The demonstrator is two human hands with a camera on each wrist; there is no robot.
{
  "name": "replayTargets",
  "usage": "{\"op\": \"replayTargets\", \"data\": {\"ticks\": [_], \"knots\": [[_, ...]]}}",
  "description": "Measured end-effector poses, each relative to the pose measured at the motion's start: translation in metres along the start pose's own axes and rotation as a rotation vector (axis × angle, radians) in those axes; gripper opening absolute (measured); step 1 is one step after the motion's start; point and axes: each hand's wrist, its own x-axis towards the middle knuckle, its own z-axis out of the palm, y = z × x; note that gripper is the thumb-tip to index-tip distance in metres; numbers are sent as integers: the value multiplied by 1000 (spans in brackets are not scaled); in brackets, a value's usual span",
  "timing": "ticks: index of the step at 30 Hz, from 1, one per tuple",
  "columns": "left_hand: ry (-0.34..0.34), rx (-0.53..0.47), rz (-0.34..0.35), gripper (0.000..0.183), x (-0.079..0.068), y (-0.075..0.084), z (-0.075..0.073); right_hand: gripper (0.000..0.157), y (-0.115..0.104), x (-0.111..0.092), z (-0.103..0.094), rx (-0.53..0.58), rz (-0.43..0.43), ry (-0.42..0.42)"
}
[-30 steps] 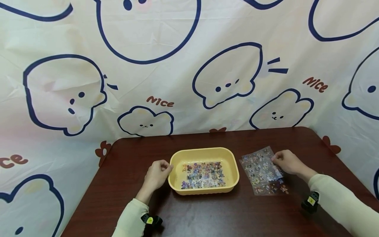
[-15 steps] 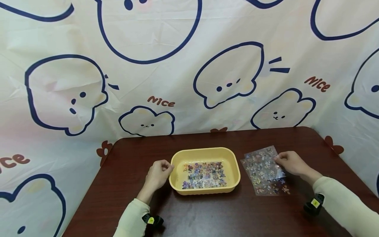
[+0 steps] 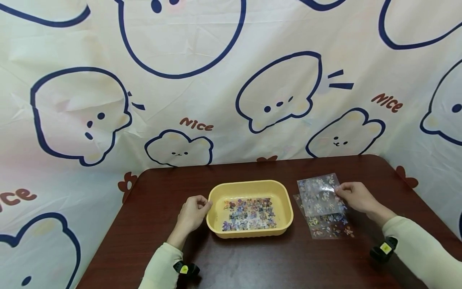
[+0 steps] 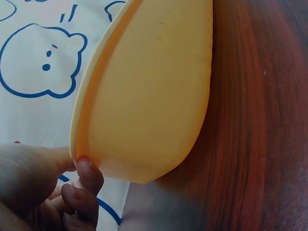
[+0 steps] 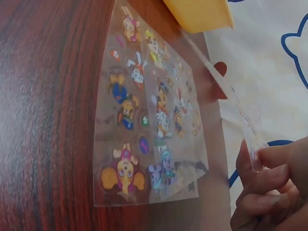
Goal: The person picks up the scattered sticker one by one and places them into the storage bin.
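My left hand (image 3: 193,212) pinches the left rim of a yellow plastic basin (image 3: 249,233), thumb and fingertip on the lip in the left wrist view. Inside the basin lies a layer of small colourful cartoon figures (image 3: 249,214). My right hand (image 3: 357,196) pinches the right edge of a clear sticker sheet (image 3: 319,196). That sheet appears almost edge-on in the right wrist view, raised at an angle above other sheets. Beneath it, overlapping transparent sticker sheets (image 5: 122,134) with cartoon puppies lie on the table, partly hidden by the held one in the head view.
The dark brown wooden table (image 3: 249,265) extends around the basin and sheets. A pale cloth backdrop (image 3: 223,96) with blue-outlined animal drawings hangs behind and beside it. Each forearm wears a black wrist device (image 3: 383,249) near a light sleeve (image 3: 422,245).
The right hand has shifted slightly right and lifted its sticker sheet, which now tilts up and uncovers more of the sheets below. The left hand stays at the basin's rim.
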Motion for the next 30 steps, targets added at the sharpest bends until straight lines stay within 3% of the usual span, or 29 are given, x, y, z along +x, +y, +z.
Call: {"op": "replayTargets", "data": {"ticks": [8,30], "knots": [[-4,-4,3,20,0,0,1,36,-8,-2,-3,38,-17,32],[-12,0,6,19,1,-2,0,42,-41,-7,-5,63,-38,19]]}}
